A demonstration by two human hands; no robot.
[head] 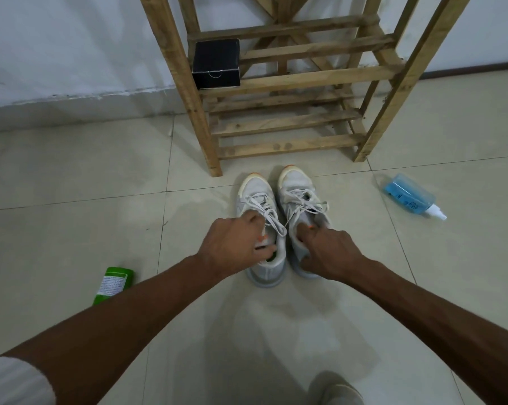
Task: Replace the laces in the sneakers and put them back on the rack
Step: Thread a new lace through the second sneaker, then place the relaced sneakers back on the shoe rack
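White and pale grey, two sneakers are sitting side by side on the tiled floor (71, 176) at the centre of the frame, toes pointing toward the wooden rack (276, 80), which is standing against the wall (57, 48) in the upper middle. The left hand (235, 247) is reaching into the left sneaker (255, 194), its fingers curling round the collar and tongue and gripping them. The right hand (328, 249) is grasping the right sneaker (295, 188), with a finger hooking inside the opening near the heel. Loose white laces (266, 213) are trailing across both tongues. A black box (216, 64) is resting on a slat at the rack's left side. A blue spray bottle (409, 197) is lying on its side at the right of the frame, and a green bottle (114, 283) is lying at lower left, partly hidden behind the left forearm. A white sleeve (13, 381) is showing in the bottom left corner
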